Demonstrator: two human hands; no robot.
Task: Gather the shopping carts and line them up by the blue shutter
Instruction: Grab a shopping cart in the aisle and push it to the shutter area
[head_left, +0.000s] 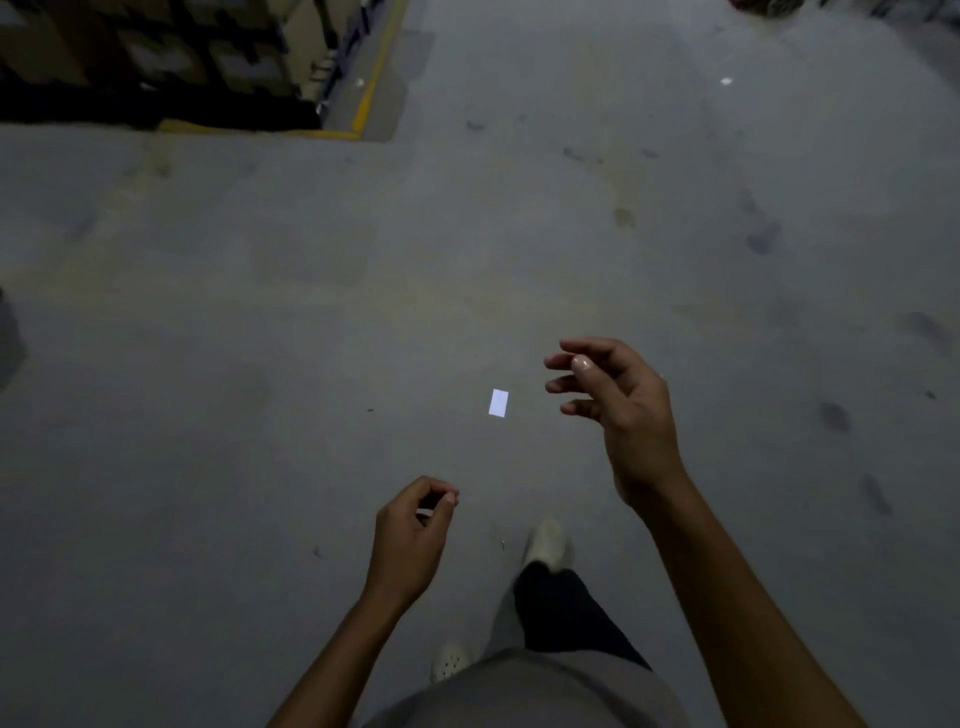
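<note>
No carts and no blue shutter are showing in the head view; both lie somewhere outside it. Judging by one shoe (545, 543) set ahead of the other, the person is walking to fetch a cart.

Left hand (413, 525) is hanging low, fingers loosely curled, thumb meeting the fingertips, pinching nothing I can make out. Right hand (618, 410) is riding higher and further forward, fingers spread and slightly bent, holding nothing.

Doing this step well: probably lifting the gaze to find the nearest cart, keeping both hands free for its handle, and taking it two-handed so it is rolling straight.

Floor (260, 312) is grey concrete, scuffed and stained, dimly lit. A white slip (498, 402) is lying just left of the right hand in the picture; a smaller scrap (726, 80) lies far off. Rack (156, 52) of boxes is standing at the far left, edged by a yellow line (371, 78). Worth steering carts wide of that corner.
</note>
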